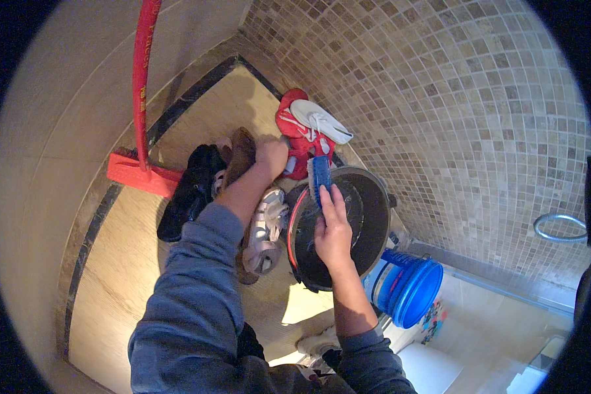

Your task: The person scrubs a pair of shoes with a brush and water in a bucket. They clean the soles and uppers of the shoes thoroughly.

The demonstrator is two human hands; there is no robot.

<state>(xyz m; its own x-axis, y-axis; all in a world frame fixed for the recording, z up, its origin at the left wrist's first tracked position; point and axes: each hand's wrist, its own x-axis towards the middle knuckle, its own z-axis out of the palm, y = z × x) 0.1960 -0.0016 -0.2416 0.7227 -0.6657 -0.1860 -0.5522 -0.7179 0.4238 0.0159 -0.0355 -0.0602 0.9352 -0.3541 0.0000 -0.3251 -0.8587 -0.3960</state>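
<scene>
My right hand (334, 231) grips a blue scrub brush (321, 180) with pale bristles over the black bucket (385, 221), which has a red handle and seems to hold dark water. Beyond the bucket, my left hand (272, 156) is closed beside a brown shoe (242, 152); its fingers are partly hidden, and it seems to hold that shoe. A black shoe (189, 192) lies to the left. Between my forearm and the bucket is a grey and white shoe (266, 224) with pale laces. Red shoes (289, 115) and a white shoe (317, 118) lie against the tiled wall.
A red broom (145, 178) stands at the left wall. Right of the bucket, a blue and white pail (418, 290) lies tilted near a glass panel's track. A metal shower hose (559, 227) hangs at the far right. Mosaic tiles cover the right wall.
</scene>
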